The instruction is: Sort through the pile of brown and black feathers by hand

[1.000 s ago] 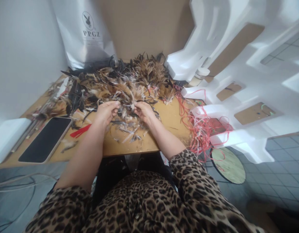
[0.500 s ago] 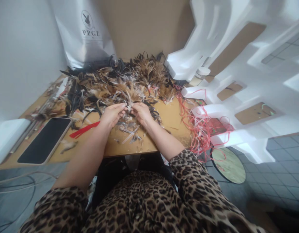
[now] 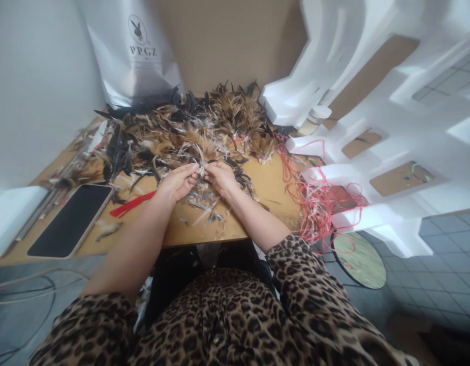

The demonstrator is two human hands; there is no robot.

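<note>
Between my two hands is a small bunch of brown feathers [image 3: 205,150], its pale quill ends pointing toward me. My left hand [image 3: 180,180] pinches these ends from the left, with thumb and fingertips pressed together. From the other side my right hand [image 3: 221,177] is closed on the same ends, its fingertips almost touching the left ones. Beyond the hands spreads a heap of brown and black feathers [image 3: 154,133]. Loose quills and pale scraps [image 3: 206,206] lie on the table just below my hands.
A phone [image 3: 70,221] and red strips [image 3: 131,203] lie at left. Tangled pink and red string [image 3: 318,213] hangs over the right side, against white foam pieces [image 3: 356,216]. A lidded jar [image 3: 314,119] stands at back right. A silver bag [image 3: 139,66] leans behind the feathers.
Both hands keep their pinch on the feather bunch and have shifted only very slightly. Everything else stays where it was.
</note>
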